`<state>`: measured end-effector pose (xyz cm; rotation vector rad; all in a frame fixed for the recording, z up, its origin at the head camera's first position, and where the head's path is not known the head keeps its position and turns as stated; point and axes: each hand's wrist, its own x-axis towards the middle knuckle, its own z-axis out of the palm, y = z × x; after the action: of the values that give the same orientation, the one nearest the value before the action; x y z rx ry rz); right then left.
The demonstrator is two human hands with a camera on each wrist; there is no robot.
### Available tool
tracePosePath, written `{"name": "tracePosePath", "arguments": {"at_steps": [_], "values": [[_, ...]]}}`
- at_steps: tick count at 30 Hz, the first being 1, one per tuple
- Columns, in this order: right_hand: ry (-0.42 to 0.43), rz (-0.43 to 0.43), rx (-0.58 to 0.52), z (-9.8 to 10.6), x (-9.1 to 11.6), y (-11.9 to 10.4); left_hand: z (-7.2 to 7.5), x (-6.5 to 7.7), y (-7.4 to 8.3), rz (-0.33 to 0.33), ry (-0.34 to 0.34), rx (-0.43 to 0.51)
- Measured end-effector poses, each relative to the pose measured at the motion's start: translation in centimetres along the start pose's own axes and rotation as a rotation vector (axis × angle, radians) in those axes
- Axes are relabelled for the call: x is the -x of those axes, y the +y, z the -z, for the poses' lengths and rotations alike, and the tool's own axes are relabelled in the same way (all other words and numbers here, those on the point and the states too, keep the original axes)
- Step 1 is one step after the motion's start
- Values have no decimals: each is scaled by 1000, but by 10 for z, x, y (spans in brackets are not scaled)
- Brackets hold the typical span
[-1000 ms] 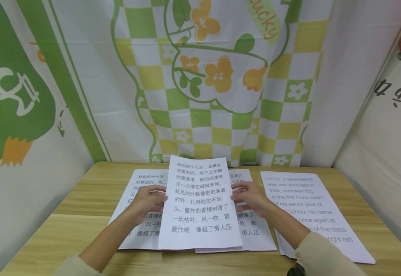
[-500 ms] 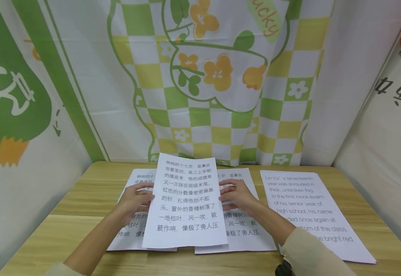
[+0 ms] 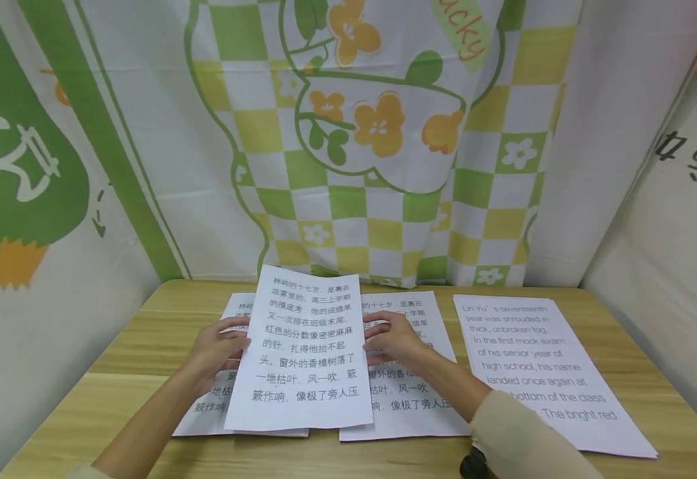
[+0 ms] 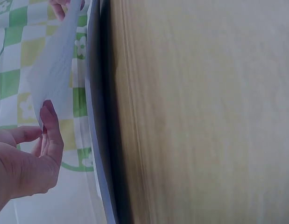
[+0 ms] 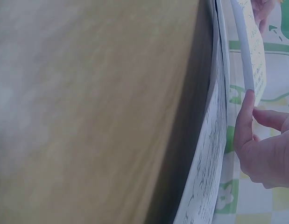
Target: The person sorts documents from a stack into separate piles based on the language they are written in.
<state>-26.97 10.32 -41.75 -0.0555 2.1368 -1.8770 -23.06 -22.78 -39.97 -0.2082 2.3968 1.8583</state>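
Observation:
A white sheet of paper [image 3: 303, 352] printed with Chinese text is held up, tilted, over the left paper pile [image 3: 204, 422]. My left hand [image 3: 216, 349] pinches its left edge between thumb and fingers. On the opposite edge my right hand [image 3: 396, 339] pinches it the same way, in front of the middle paper pile [image 3: 408, 426], which bears the same text. The left wrist view has the sheet [image 4: 55, 70] raised off the papers below, gripped by the left hand [image 4: 32, 163]. In the right wrist view, thumb and fingers of the right hand [image 5: 265, 154] meet at its edge.
To the right lies a pile of papers [image 3: 564, 346] with English text, its sheets slightly fanned. All the piles rest on a wooden table [image 3: 120, 386]. Behind the table hangs a checkered curtain [image 3: 378, 226], and printed cloth closes both sides.
Both hands have carried the held sheet leftward, from between the two Chinese-text piles to over the left one. More of the middle and English-text piles now shows.

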Motion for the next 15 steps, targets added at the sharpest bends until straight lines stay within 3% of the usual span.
{"name": "tracePosePath", "arguments": {"at_steps": [15], "values": [[-150, 4, -74, -26, -6, -2, 28, 3, -4, 24, 68, -22]]}}
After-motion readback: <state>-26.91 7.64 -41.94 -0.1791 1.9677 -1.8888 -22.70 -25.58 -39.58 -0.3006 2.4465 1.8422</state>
